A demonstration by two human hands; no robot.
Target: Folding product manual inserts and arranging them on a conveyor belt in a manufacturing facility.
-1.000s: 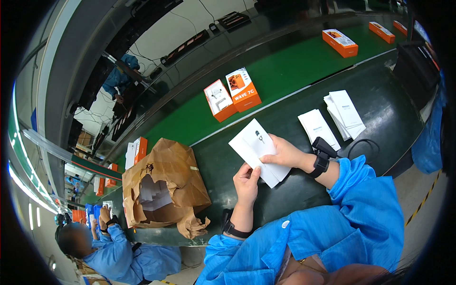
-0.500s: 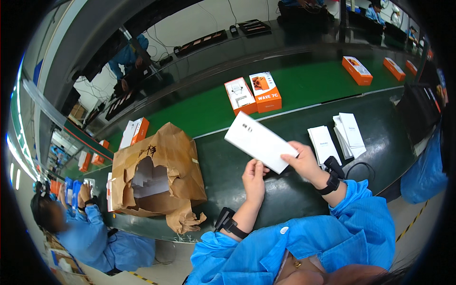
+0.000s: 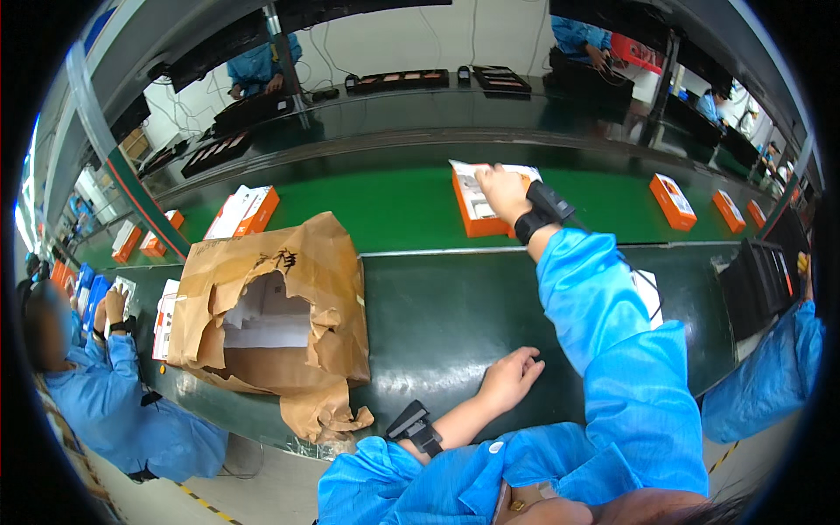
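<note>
left hand (image 3: 510,382) rests on the desk (image 3: 437,306), fingers loosely parted, holding nothing; torn brown paper bag (image 3: 339,293) stands to its left; farther, on the green belt (image 3: 376,210), right hand (image 3: 505,194) is over the open box (image 3: 477,214), whether its fingers hold anything cannot be told; box judged unfinished, not yet closed, unlike the orange box (image 3: 672,203) at right

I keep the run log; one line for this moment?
right hand: at open box; left hand: nothing visibly held; torn bag: on table
</note>
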